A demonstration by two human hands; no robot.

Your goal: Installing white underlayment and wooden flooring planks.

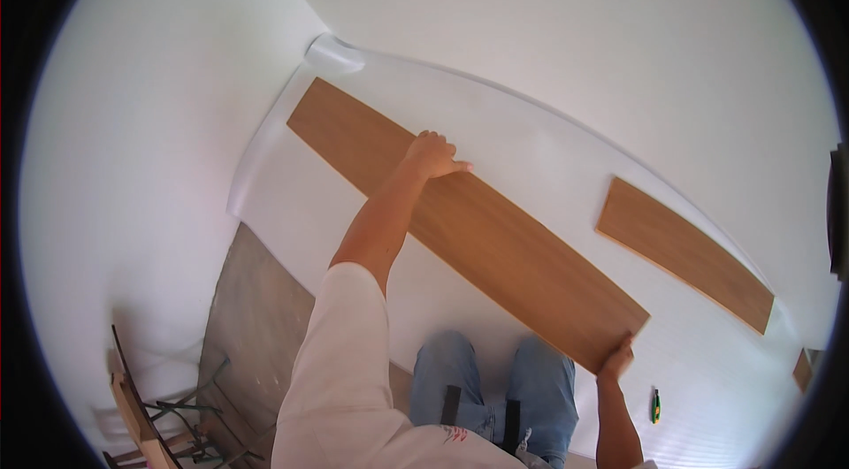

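A long wood-look floor plank (495,248) slants across the view in front of my knees, from far left to near right. My left hand (433,155) reaches over it and grips its far long edge, with the fingers curled over and the thumb lying along the edge. At the near right end, my right hand (617,358) holds the plank by its corner; part of those fingers is hidden beneath it. White sheet underlay (522,142) spreads under the plank. Whether the plank touches the sheet I cannot tell.
A second, shorter plank (685,252) lies near the far wall on the right. A green and yellow utility knife (655,405) rests on the sheet beside my right forearm. Bare grey floor (256,301) shows at left, with a folding chair (146,420) by the wall.
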